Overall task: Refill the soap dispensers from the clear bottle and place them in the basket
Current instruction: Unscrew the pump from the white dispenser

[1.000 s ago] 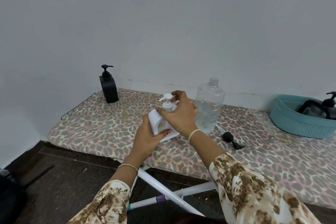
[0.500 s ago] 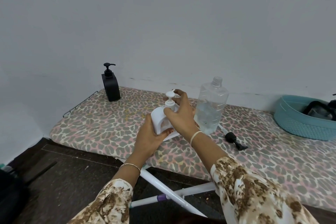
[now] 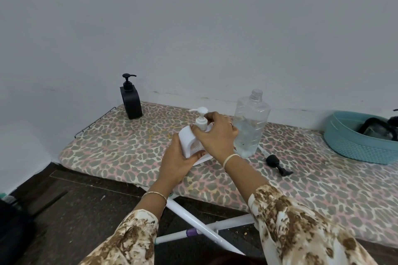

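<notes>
Over the leopard-print board [image 3: 129, 153], work on the white dispenser [image 3: 187, 143] pump.
Left hand [image 3: 178, 164] grips the body; right hand [image 3: 217, 139] pinches the collar [image 3: 201, 124], which should twist squarely, dispenser upright.

A white dispenser [image 3: 189, 142], a black dispenser [image 3: 131, 101], a teal basket [image 3: 353, 146], a leopard-print table [image 3: 120, 146].
</notes>
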A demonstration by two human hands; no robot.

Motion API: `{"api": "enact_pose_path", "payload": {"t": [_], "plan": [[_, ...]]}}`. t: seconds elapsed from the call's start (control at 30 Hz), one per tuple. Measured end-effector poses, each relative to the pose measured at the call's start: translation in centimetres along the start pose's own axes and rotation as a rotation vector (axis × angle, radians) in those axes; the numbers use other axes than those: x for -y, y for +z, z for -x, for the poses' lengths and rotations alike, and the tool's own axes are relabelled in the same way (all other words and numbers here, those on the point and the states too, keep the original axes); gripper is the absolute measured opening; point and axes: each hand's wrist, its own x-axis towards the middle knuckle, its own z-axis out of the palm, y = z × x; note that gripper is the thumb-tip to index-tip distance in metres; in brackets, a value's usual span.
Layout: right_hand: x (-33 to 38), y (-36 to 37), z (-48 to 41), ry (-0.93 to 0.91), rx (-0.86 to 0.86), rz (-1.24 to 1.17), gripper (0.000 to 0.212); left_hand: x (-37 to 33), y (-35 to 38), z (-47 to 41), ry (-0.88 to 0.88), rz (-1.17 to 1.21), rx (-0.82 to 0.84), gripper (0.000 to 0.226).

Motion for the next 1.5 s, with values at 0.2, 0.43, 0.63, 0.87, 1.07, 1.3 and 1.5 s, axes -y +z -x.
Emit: {"api": "enact_pose_path", "payload": {"t": [0.2, 0.43, 0.63, 0.87, 1.07, 1.3, 1.5], "plan": [[0.2, -1.5, 0.2, -0.080, -0.057, -0.131, 0.022, -0.2, 0.0, 0.0, -0.011, -0.029, 0.002, 0.057], [0.2, -6.4, -0.3, 0.043, -0.136, -0.463, 0.017, -0.6, -0.2, 0.2, -0.012, -0.046, -0.002, 0.060], [-2.1, -13.0, 0.1, 0.155, -0.287, -0.780, 0.020, -1.2, -0.2, 0.5, -0.031, -0.029, -0.005, 0.061], [-8.5, -18.2, 1.0, 0.305, -0.487, -0.968, 0.027, -0.8, -0.2, 0.6, -0.035, -0.049, -0.022, 0.051], [-13.5, -17.0, 1.9, 0.474, -0.608, -0.856, 0.036, -1.0, 0.0, 0.8, -0.020, -0.084, -0.036, 0.039], [-16.9, -13.8, 2.6, 0.597, -0.526, -0.407, 0.030, -1.5, 0.7, 1.0, -0.011, -0.123, -0.056, 0.040], [-17.9, -12.8, 2.5, 0.483, -0.347, -0.030, 0.022, -1.8, 1.3, 0.9, -0.023, -0.157, -0.081, 0.044]]}}
